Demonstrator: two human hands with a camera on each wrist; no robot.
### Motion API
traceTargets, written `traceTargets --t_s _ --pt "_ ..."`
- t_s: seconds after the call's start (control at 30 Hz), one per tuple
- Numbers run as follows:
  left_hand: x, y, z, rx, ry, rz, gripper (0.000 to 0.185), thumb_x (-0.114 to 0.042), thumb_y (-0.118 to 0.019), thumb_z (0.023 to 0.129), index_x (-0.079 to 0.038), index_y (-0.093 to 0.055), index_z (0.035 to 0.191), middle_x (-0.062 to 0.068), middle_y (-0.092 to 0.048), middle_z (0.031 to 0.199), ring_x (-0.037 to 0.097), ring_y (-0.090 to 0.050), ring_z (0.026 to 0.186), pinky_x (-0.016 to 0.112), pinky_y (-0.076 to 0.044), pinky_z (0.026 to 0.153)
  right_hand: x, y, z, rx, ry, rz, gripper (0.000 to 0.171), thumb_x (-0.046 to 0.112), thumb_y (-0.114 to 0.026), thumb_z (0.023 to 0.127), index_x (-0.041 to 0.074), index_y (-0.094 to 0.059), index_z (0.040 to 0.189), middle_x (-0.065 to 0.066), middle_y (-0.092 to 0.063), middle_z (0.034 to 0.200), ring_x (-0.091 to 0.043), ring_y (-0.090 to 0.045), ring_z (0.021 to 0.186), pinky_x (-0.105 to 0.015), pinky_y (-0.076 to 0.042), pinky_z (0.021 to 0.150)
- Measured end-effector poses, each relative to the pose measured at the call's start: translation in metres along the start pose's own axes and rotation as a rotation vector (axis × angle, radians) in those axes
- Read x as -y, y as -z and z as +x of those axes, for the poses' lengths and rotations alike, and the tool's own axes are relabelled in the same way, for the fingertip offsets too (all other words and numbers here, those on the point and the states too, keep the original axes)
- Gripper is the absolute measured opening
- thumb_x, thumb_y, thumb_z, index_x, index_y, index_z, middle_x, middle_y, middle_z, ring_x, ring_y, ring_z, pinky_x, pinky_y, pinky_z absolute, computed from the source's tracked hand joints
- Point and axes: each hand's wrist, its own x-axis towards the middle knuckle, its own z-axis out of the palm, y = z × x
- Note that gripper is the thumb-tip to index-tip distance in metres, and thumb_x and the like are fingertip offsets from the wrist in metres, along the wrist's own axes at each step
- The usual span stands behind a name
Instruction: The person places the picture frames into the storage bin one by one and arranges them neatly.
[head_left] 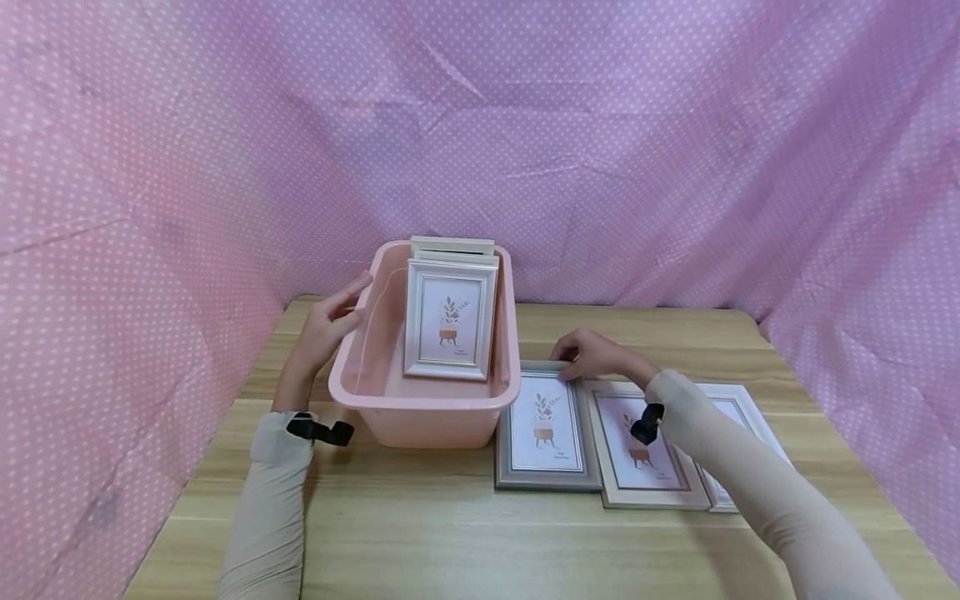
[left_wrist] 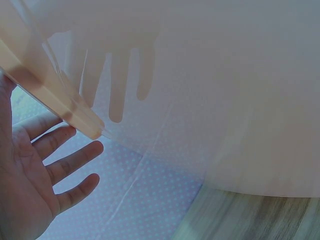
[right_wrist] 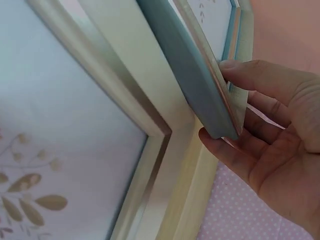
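A pink plastic tub (head_left: pixel 423 408) stands on the wooden table, with white picture frames (head_left: pixel 450 321) upright against its far wall. My left hand (head_left: pixel 351 307) lies with straight fingers against the tub's left rim. The left wrist view shows its open palm and spread fingers (left_wrist: pixel 70 160) beside the rim (left_wrist: pixel 55 95). My right hand (head_left: pixel 576 362) pinches the far corner of a grey frame (head_left: pixel 543 433) lying right of the tub. Up close, thumb (right_wrist: pixel 235 155) and index finger (right_wrist: pixel 260 80) grip that corner (right_wrist: pixel 200 75), raised over a beige frame (right_wrist: pixel 150 115).
A beige frame (head_left: pixel 645 454) and a white frame (head_left: pixel 742 412) lie flat in a row to the right of the grey one, partly under my right forearm. Pink dotted cloth (head_left: pixel 600 150) walls in the table on three sides. Bare wood (head_left: pixel 465 542) lies toward the front.
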Motion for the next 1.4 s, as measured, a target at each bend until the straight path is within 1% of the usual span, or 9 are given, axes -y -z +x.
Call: traceTargets --t_s 0.17,0.33,0.43,0.53,0.7,0.83,0.97,1.2,1.4 --pt "-0.002 -0.001 0.001 -0.004 -0.007 0.012 0.049 -0.005 -0.053 0.093 0.000 -0.041 0.140 0.016 -0.032 0.150 0.020 -0.052 0.116 0.013 -0.046 0.084 0.004 0.007 -0.004 -0.005 -0.004 0.069 0.021 0.008 -0.077 0.075 0.010 -0.070 0.096 -0.003 -0.070 0.092 -0.017 -0.063 0.084 -0.030 -0.052 0.076" --pt "-0.005 -0.002 0.001 -0.013 -0.007 0.014 0.048 -0.003 -0.052 0.092 0.001 -0.041 0.139 0.017 -0.033 0.149 0.022 -0.053 0.115 0.013 -0.046 0.083 0.011 0.017 -0.007 -0.019 -0.024 0.080 0.024 0.010 -0.077 0.075 0.013 -0.070 0.098 -0.001 -0.070 0.095 -0.018 -0.064 0.089 -0.031 -0.052 0.080" --pt "-0.004 -0.001 0.003 -0.015 -0.011 0.014 0.048 -0.003 -0.052 0.092 0.002 -0.041 0.139 0.018 -0.033 0.149 0.022 -0.053 0.115 0.013 -0.046 0.083 0.015 0.022 -0.008 -0.014 -0.034 0.093 0.026 0.010 -0.078 0.075 0.013 -0.070 0.100 -0.002 -0.070 0.097 -0.019 -0.065 0.090 -0.032 -0.052 0.081" --pt "0.003 0.001 0.004 -0.006 -0.010 0.016 0.049 -0.005 -0.052 0.093 -0.001 -0.041 0.140 0.016 -0.033 0.150 0.020 -0.053 0.114 0.013 -0.046 0.082 0.018 0.027 -0.009 -0.004 -0.033 0.095 0.028 0.011 -0.078 0.074 0.012 -0.070 0.101 -0.002 -0.070 0.099 -0.020 -0.065 0.091 -0.032 -0.053 0.080" --pt "0.022 0.004 0.007 -0.005 -0.006 0.043 0.048 -0.012 -0.054 0.094 -0.014 -0.044 0.141 0.005 -0.035 0.150 0.012 -0.053 0.112 0.015 -0.047 0.082 0.022 0.034 -0.012 0.007 -0.009 0.083 0.032 0.011 -0.079 0.072 0.010 -0.071 0.103 -0.005 -0.070 0.099 -0.021 -0.064 0.089 -0.030 -0.053 0.077" --pt "0.027 0.004 0.008 -0.009 -0.013 0.042 0.048 -0.014 -0.055 0.094 -0.017 -0.044 0.141 0.004 -0.036 0.150 0.008 -0.054 0.110 0.015 -0.048 0.082 0.028 0.040 -0.013 0.024 -0.006 0.084 0.034 0.010 -0.080 0.072 0.008 -0.070 0.104 -0.008 -0.070 0.100 -0.023 -0.064 0.088 -0.029 -0.053 0.076" --pt "0.023 0.004 0.007 -0.004 -0.009 0.027 0.049 -0.012 -0.054 0.094 -0.014 -0.043 0.141 0.006 -0.035 0.150 0.010 -0.055 0.110 0.015 -0.048 0.081 0.034 0.044 -0.016 0.044 -0.021 0.074 0.035 0.011 -0.080 0.071 0.007 -0.070 0.105 -0.008 -0.070 0.101 -0.024 -0.064 0.089 -0.029 -0.053 0.076" --pt "-0.001 0.000 0.001 -0.009 -0.009 0.030 0.049 -0.005 -0.052 0.092 -0.001 -0.042 0.140 0.016 -0.033 0.149 0.025 -0.053 0.114 0.014 -0.047 0.082 0.045 0.047 -0.020 0.064 -0.035 0.074 0.032 0.009 -0.078 0.073 0.008 -0.070 0.104 -0.006 -0.070 0.099 -0.022 -0.063 0.088 -0.029 -0.053 0.076" --pt "-0.007 -0.001 0.000 -0.014 -0.007 0.053 0.048 -0.004 -0.051 0.092 0.000 -0.041 0.139 0.017 -0.033 0.149 0.024 -0.053 0.114 0.013 -0.047 0.082 0.049 0.047 -0.023 0.066 -0.042 0.090 0.030 0.007 -0.078 0.073 0.006 -0.070 0.102 -0.007 -0.070 0.096 -0.019 -0.064 0.085 -0.029 -0.054 0.075"
